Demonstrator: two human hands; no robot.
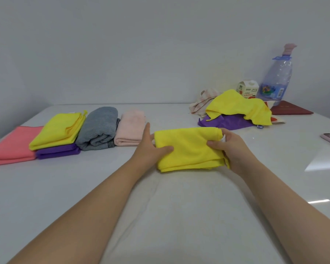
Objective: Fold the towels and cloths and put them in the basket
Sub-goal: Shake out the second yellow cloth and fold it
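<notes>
On the glossy white table the folding seems well along but not finished. I judge the step in hand to be the last squaring-up of one cloth. A large pale cream towel lies flat on the near part of the table, under the forearms, apparently not yet folded.

At the far left stands a row of finished pieces: a coral-pink folded cloth, a yellow folded cloth lying on a purple folded cloth, a grey terry towel and a pale pink folded towel. At the far right a loose yellow cloth lies heaped over a loose purple cloth. No basket is in view.

The bright yellow microfibre cloth, already folded small, sits in the middle between both hands. Whether its near edge rests on the cream towel I cannot tell. The left hand grasps its left edge, thumb on top. The right hand pinches its right edge, fingers curled beneath.

The next move likely calls for carrying it left to the row's end — layers kept aligned — and then letting go.
</notes>
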